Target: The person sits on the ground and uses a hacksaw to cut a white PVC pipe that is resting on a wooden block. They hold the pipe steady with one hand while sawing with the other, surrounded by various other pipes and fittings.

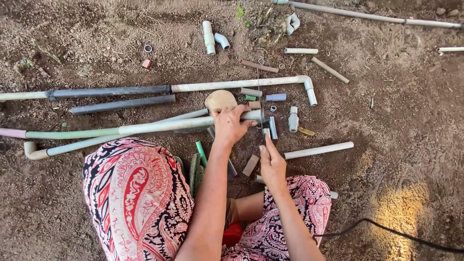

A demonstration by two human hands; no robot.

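Observation:
I sit on bare soil with patterned red trousers over my knees. My left hand [231,124] is wrapped around a long pale pipe [145,128] that lies across my lap area, gripping it close to its right end. My right hand [271,162] holds a thin dark blade [264,129] upright against that pipe end. A round tan stone [220,100] lies just behind my left hand.
Several short pipe offcuts and fittings [270,97] lie scattered ahead. A long white pipe with an elbow [241,84] and dark grey pipes [121,104] lie beyond. A loose white pipe piece [319,150] rests to the right. A black cable [386,231] runs lower right.

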